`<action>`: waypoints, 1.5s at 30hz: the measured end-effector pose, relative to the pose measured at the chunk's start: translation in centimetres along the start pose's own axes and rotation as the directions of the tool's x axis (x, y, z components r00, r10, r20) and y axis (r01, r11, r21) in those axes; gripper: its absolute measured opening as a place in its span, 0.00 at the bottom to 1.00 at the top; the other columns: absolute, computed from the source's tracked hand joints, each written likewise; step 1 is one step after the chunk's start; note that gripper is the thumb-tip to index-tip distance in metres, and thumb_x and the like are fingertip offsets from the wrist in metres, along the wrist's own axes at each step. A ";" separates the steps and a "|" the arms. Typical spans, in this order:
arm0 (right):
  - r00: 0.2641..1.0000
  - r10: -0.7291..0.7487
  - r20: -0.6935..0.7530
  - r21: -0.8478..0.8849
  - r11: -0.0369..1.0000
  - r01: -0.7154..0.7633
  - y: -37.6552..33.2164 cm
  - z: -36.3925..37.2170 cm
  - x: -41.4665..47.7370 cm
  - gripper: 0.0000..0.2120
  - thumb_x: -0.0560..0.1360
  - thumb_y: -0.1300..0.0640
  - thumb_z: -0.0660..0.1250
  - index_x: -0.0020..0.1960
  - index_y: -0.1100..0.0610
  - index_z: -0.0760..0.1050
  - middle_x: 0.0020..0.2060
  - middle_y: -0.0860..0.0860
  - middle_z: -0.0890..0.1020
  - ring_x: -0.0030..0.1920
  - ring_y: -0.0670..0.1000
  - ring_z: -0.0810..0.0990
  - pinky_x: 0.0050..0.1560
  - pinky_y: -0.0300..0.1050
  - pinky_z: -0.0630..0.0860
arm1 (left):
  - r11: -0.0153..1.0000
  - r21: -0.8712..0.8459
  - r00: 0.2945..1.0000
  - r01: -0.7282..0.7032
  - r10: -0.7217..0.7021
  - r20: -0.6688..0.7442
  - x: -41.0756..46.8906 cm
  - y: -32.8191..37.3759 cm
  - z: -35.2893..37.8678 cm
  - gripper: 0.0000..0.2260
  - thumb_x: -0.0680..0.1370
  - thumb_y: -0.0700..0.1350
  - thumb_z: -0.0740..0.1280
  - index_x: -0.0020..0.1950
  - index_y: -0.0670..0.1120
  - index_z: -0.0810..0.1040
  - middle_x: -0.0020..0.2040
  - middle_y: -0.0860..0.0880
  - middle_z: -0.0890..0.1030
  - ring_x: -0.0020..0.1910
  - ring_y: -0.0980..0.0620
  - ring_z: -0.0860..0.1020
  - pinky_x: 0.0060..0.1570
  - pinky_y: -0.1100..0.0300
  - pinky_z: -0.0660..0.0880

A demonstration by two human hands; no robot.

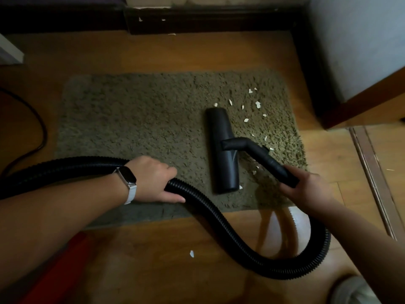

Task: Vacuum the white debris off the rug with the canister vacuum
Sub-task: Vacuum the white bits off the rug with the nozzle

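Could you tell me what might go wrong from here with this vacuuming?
Most white debris lies right of the floor head, so leftward strokes would miss it. The hose in the left hand crosses the rug's near edge and might bunch it. One flake on the bare floor could be overlooked.

Wood floor (153,260) all round. Black cable (45,132) curves at far left. Red obj (63,266) btm left, can't tell what. Dark baseboard (219,20) along top. Floor strip (370,183) on right.
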State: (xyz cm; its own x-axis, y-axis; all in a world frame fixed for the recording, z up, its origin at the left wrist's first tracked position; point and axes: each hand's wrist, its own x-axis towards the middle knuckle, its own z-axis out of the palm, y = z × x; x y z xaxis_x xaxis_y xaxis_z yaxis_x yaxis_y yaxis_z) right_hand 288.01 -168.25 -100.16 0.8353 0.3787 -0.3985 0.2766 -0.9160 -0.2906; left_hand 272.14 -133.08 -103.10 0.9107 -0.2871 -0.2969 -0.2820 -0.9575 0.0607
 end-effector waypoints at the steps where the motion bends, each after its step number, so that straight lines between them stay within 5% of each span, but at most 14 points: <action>1: 0.999 0.032 -0.014 0.022 0.999 -0.032 0.9 -0.2 -0.3 0.21 0.73 0.55 0.73 0.65 0.46 0.76 0.35 0.47 0.79 0.33 0.47 0.79 0.34 0.47 0.78 | 1.000 -0.007 1.000 0.016 -0.016 0.001 0.1 -0.1 -0.1 0.31 0.67 0.78 0.40 0.42 0.54 0.64 0.38 0.56 0.74 0.36 0.53 0.76 0.35 0.57 0.74; 12: 0.983 0.181 -0.010 0.129 0.975 -0.179 4.5 0.0 -1.8 0.17 0.74 0.54 0.72 0.62 0.45 0.76 0.38 0.47 0.81 0.37 0.47 0.80 0.39 0.49 0.79 | 0.998 -0.029 0.998 0.056 -0.056 -0.014 0.3 -0.3 0.0 0.32 0.66 0.79 0.40 0.42 0.55 0.66 0.35 0.57 0.72 0.33 0.56 0.72 0.34 0.59 0.72; 26: 0.992 -0.119 0.041 -0.019 0.993 0.120 -4.2 1.3 1.7 0.15 0.75 0.49 0.68 0.61 0.44 0.74 0.34 0.46 0.79 0.32 0.47 0.79 0.31 0.46 0.78 | 0.999 0.027 0.999 0.036 -0.035 -0.014 -1.4 -0.3 -1.1 0.28 0.69 0.78 0.46 0.41 0.55 0.64 0.36 0.58 0.72 0.34 0.55 0.72 0.34 0.59 0.65; 35: 0.992 0.110 -0.069 0.097 0.990 -0.103 0.9 -0.5 1.0 0.14 0.74 0.53 0.71 0.59 0.47 0.77 0.33 0.49 0.80 0.31 0.50 0.79 0.34 0.49 0.78 | 0.994 0.027 0.995 0.104 -0.104 -0.004 -0.7 -0.6 -2.7 0.28 0.68 0.78 0.46 0.42 0.54 0.63 0.35 0.57 0.68 0.34 0.54 0.71 0.33 0.58 0.67; 45: 0.995 0.099 -0.013 0.130 0.987 -0.097 -1.8 -3.1 6.8 0.12 0.76 0.51 0.68 0.59 0.50 0.76 0.38 0.53 0.80 0.36 0.53 0.81 0.38 0.48 0.78 | 0.974 -0.036 0.963 0.226 -0.229 -0.145 0.0 -3.4 -4.2 0.31 0.62 0.81 0.36 0.35 0.57 0.61 0.30 0.59 0.68 0.29 0.58 0.69 0.25 0.63 0.59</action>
State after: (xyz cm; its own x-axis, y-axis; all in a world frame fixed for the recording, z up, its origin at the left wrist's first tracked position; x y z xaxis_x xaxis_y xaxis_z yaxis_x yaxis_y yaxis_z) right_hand 294.68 -164.43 -99.69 0.8646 0.2842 -0.4144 0.1306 -0.9234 -0.3610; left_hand 274.40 -130.00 -99.27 0.9849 -0.0617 -0.1620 -0.0581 -0.9979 0.0269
